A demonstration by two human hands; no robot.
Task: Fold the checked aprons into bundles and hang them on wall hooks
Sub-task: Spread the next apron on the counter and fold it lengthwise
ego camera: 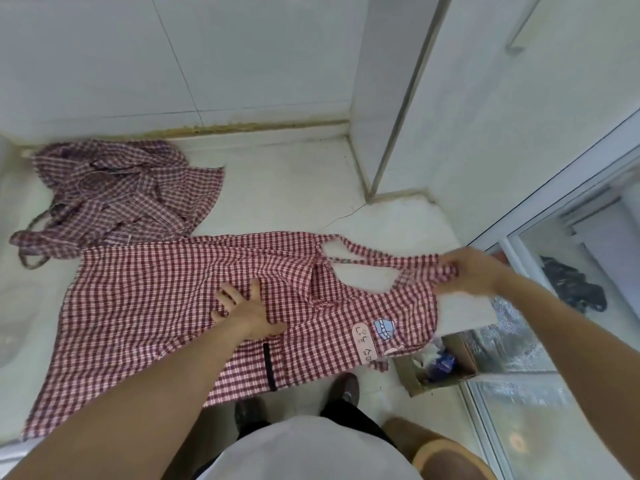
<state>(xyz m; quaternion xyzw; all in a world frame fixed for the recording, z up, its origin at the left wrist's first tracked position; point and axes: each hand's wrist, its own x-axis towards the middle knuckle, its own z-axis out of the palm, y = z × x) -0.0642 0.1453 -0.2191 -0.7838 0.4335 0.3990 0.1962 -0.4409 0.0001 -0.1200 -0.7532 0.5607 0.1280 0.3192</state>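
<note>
Red-and-white checked cotton apron [166, 306], spread flat on the white counter [294, 188] in front of me, bib end to the right. My left hand [242, 311] lies on its middle, fingers straight and splayed, pressing the cloth down. My right hand [467, 271] pinches the checked neck strap [412, 263], lifting it just off the surface. Second checked apron [121, 192], crumpled in a heap at the back left against the white tiled wall [173, 64]. Open brown cardboard box [440, 362], on the floor below the bib.
</note>
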